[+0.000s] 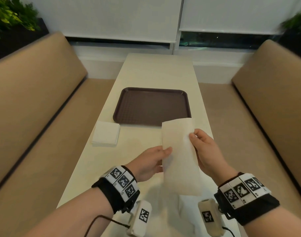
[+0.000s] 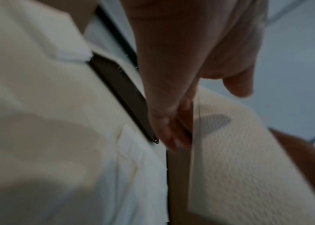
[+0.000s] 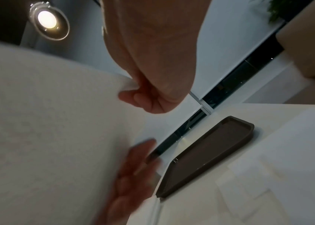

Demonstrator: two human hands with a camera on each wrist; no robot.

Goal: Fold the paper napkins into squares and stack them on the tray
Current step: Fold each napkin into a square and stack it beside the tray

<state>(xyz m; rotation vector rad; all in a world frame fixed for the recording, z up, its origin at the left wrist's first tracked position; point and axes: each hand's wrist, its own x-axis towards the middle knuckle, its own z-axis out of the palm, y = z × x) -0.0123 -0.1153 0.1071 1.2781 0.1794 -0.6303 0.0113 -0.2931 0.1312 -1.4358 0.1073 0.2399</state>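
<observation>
Both forearms are bare, without sleeves; each wrist wears a black strap carrying a row of white blocks printed with black square-pattern markers. Under the left wrist (image 1: 119, 185) and the right wrist (image 1: 243, 194) hangs a cream-white camera unit with its own marker; thin black cables run from both.

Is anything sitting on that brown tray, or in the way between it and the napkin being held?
Nothing visible. The napkin is held up by the left hand and right hand, just in front of the tray, whose surface looks bare. The napkin stack lies off to the left.
</observation>
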